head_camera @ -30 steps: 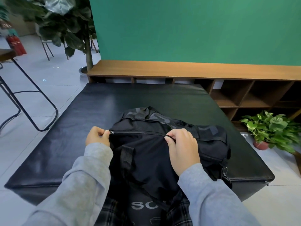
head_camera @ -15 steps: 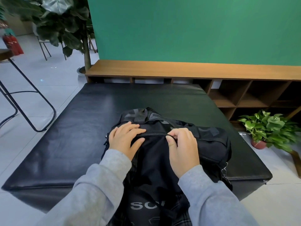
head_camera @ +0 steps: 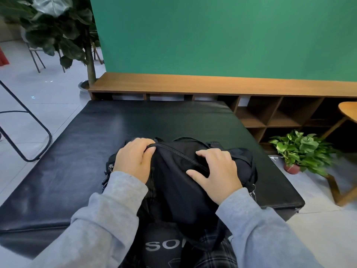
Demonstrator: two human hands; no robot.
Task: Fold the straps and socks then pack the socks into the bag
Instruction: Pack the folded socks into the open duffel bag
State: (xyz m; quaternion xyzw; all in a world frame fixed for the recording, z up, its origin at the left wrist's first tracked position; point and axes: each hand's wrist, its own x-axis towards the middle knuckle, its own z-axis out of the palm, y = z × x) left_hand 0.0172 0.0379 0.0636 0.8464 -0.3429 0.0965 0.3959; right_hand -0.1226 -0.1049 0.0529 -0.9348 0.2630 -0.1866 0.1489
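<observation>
Showing only one piece of readable lettering: pale grey capitals "SO", followed by part of a third letter, possibly "N" or "C", printed on a dark garment (head_camera: pixel 164 246) at the bottom edge of the head view. Being cut off on the right by a black strap (head_camera: pixel 195 243) crossing over it. Finding no other legible text, labels, numbers or signs elsewhere.

The bag (head_camera: pixel 179 171) was black, the bench (head_camera: pixel 77 161) glossy black, the sleeves (head_camera: pixel 108 219) grey — the wall (head_camera: pixel 212 35) green, the shelf (head_camera: pixel 193 84) brown wood.
</observation>
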